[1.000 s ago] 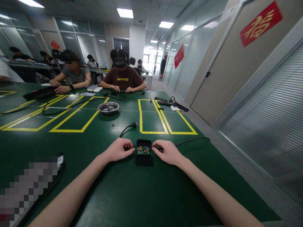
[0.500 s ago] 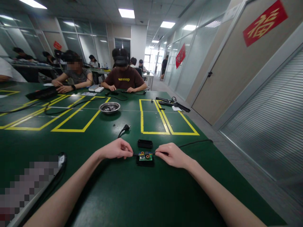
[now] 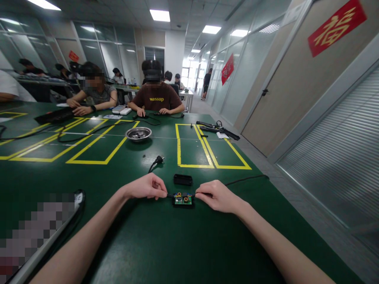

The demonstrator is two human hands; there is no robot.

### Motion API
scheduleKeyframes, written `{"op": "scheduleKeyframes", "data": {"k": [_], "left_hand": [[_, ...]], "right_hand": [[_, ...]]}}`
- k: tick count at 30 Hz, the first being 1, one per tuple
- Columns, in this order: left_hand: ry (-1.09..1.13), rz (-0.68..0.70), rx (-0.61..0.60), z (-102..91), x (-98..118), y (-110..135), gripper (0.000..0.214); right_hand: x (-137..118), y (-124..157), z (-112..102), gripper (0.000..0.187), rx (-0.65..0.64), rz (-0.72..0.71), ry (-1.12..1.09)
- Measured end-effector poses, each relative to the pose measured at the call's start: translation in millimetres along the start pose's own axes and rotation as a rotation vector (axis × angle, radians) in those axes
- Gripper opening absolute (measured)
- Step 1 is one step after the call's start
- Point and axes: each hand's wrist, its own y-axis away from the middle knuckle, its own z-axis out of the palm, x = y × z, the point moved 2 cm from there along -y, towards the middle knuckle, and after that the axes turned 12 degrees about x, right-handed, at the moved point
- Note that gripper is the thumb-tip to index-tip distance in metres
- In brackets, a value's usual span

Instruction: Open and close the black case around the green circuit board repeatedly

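Observation:
In front of me a small green circuit board (image 3: 183,200) with copper-wound coils lies in or on a black plastic case half (image 3: 184,206); how deep it sits I cannot tell. My left hand (image 3: 150,187) is closed in a pinch on the black cable (image 3: 169,195) at the board's left end. On the opposite end, my right hand (image 3: 215,195) pinches another black cable, mostly hidden by the fingers. Just beyond the board rests the other case half (image 3: 182,180), hollow side up. A black power plug (image 3: 159,159) lies past my left hand.
A metal bowl (image 3: 138,134) with small parts stands farther off. Yellow tape frames (image 3: 195,166) mark the green table (image 3: 142,244). Black tools or parts (image 3: 219,129) lie at the right edge. A pixelated flat object (image 3: 41,232) is at left. Two people sit across the table.
The board has shifted slightly toward me and lower against the case half, and both hands keep their pinch on the cables. The whole view has moved a little.

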Motion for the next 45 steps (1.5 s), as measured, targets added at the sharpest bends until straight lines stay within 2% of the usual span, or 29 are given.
{"op": "scheduleKeyframes", "data": {"k": [7, 11, 13, 16, 19, 23, 28, 34, 37, 39, 42, 45], "left_hand": [[-0.081, -0.004, -0.036, 6.7, 0, -1, 0.028], [-0.190, 0.023, -0.005, 12.9, 1, -1, 0.022], [-0.275, 0.077, 0.040, 15.4, 5, -1, 0.018], [-0.417, 0.225, 0.113, 19.0, 12, 0, 0.014], [-0.471, 0.302, 0.148, 22.1, 15, -1, 0.019], [-0.396, 0.221, 0.147, 24.7, 9, -5, 0.030], [-0.405, 0.123, 0.149, 26.7, 6, -8, 0.029], [-0.483, 0.208, 0.349, 24.3, 9, -10, 0.025], [-0.515, 0.194, 0.458, 23.4, 8, -13, 0.034], [-0.528, 0.187, 0.567, 23.5, 6, -15, 0.041], [-0.545, 0.192, 0.672, 26.9, 4, -18, 0.033], [-0.539, 0.183, 0.686, 32.4, 1, -22, 0.029]], "right_hand": [[1, -2, 3, 0.024, -0.109, 0.100, -0.050], [3, -2, 6, 0.018, -0.129, 0.145, -0.101], [4, -2, 8, 0.017, -0.116, 0.129, -0.098], [4, -2, 11, 0.028, -0.089, 0.110, -0.099], [5, -3, 13, 0.031, -0.072, 0.146, -0.122], [7, -4, 13, 0.022, -0.063, 0.279, -0.181], [11, -4, 16, 0.017, -0.062, 0.404, -0.250], [12, -8, 21, 0.022, 0.068, 0.351, -0.140], [17, -9, 23, 0.028, 0.122, 0.329, -0.118], [24, -9, 22, 0.033, 0.210, 0.364, -0.091], [35, -8, 22, 0.030, 0.334, 0.448, -0.003], [39, -8, 26, 0.022, 0.324, 0.487, 0.021]]}}
